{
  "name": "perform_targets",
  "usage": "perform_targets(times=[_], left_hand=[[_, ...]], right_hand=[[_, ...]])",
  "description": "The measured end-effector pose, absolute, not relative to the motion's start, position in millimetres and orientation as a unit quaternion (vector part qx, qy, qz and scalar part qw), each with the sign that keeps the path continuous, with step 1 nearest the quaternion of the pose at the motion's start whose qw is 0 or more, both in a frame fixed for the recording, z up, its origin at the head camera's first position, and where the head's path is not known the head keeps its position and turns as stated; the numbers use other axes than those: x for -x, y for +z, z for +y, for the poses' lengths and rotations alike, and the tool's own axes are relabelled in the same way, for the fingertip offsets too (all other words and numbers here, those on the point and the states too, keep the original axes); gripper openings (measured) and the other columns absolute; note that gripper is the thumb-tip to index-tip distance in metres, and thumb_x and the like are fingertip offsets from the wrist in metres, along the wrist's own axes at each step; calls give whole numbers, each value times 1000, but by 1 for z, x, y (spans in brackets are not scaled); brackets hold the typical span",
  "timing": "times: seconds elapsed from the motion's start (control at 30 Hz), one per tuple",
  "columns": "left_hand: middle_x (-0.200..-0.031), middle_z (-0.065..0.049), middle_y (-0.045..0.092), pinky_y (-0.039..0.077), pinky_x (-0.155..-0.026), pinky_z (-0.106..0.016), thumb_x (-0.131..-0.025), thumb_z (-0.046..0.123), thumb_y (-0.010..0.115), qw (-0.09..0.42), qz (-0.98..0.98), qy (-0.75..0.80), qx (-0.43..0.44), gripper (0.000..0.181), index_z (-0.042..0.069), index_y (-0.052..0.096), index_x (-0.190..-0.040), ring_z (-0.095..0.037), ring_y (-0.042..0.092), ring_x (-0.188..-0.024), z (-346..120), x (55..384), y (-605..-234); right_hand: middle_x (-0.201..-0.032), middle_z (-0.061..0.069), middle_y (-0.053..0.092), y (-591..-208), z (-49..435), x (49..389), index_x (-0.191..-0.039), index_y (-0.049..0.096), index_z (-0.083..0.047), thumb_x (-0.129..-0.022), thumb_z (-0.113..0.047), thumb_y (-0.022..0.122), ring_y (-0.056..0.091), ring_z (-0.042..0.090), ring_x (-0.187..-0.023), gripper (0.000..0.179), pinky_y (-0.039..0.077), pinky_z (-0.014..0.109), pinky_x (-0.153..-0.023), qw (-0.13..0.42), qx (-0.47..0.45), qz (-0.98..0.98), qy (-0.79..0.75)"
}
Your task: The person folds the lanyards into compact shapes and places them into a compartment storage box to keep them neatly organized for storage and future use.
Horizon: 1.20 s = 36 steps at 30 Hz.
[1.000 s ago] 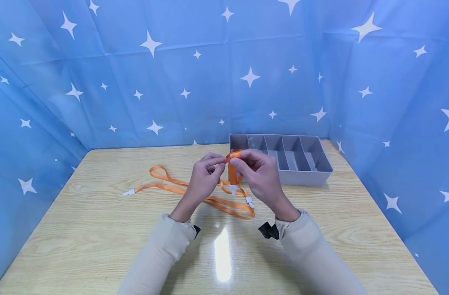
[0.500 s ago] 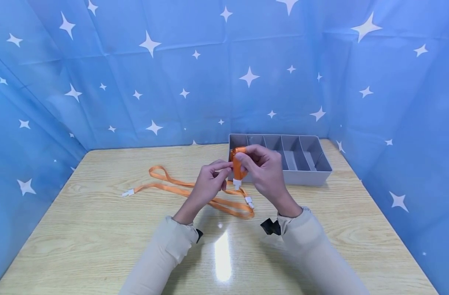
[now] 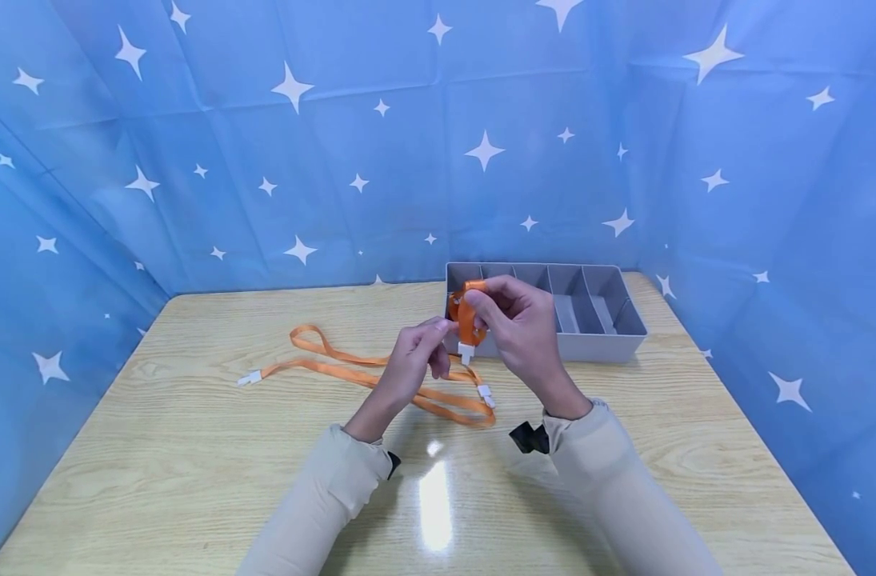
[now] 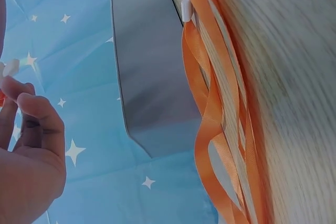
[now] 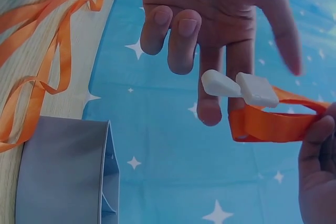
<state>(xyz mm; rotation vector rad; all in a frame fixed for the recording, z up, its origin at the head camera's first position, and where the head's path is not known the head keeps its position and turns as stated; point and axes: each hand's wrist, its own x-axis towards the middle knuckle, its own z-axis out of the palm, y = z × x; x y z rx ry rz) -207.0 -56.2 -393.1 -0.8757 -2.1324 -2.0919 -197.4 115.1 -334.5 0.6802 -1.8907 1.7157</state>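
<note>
My right hand (image 3: 517, 324) pinches a folded orange lanyard (image 3: 469, 316) near the tray's left end, and its white clip (image 3: 466, 352) hangs from the bottom. In the right wrist view the lanyard forms a flat loop (image 5: 278, 125). My left hand (image 3: 412, 356) is just to its left, index and middle fingers extended by the loop. Its thumb stands apart in that view, with the other fingers bent; whether a fingertip touches the strap is unclear. More orange lanyard (image 3: 337, 370) lies loosely below the hands, with white clips at the left (image 3: 250, 378) and right (image 3: 485, 395).
A grey divided tray (image 3: 603, 346) stands at the back right of the wooden table (image 3: 157, 448). My hands cover part of its left compartments; whether orange strap lies inside is unclear. A blue star-patterned curtain (image 3: 380, 208) encloses the back and sides.
My right hand has moved slightly right and up with the folded lanyard. The left hand has released its pinch on the strap, its fingers loosening. The lanyard on the table has not moved.
</note>
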Motion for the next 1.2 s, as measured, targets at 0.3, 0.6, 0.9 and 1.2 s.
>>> perform_targets(times=[0.3, 0.6, 0.9, 1.2], left_hand=[[-99, -3, 64, 40, -46, -29, -97, 8, 65, 14, -691, -674, 262, 17, 1, 73, -110, -26, 44, -47, -51, 206, -395], [-96, -2, 65, 40, -45, -26, -93, 5, 70, 30, -680, -690, 246, 17, 1, 74, -109, -28, 44, -47, -44, 204, -397], [-71, -7, 56, 39, -43, -24, -94, 4, 68, 38, -675, -695, 245, 12, -2, 73, -104, -33, 44, -45, -42, 197, -389], [-85, -20, 70, 37, -42, -21, -93, -4, 65, 36, -675, -700, 231, 11, -8, 71, -101, -14, 41, -42, -43, 196, -390]], right_hand=[[-66, 13, 60, -335, 114, 199, -91, 69, 8, -88, 7, 70, 55, 17, -57, 4, 50, 21, -53, 256, -254, -691, 626], [-67, 11, 60, -333, 114, 199, -93, 70, 5, -89, 5, 70, 55, 18, -58, 4, 50, 23, -54, 255, -250, -697, 622], [-64, 12, 58, -331, 116, 197, -92, 70, 7, -90, 3, 70, 54, 18, -56, 5, 51, 24, -54, 241, -238, -690, 639], [-74, 9, 64, -325, 124, 192, -101, 70, 7, -93, -6, 70, 56, 20, -56, 15, 54, 26, -58, 165, -184, -682, 689]])
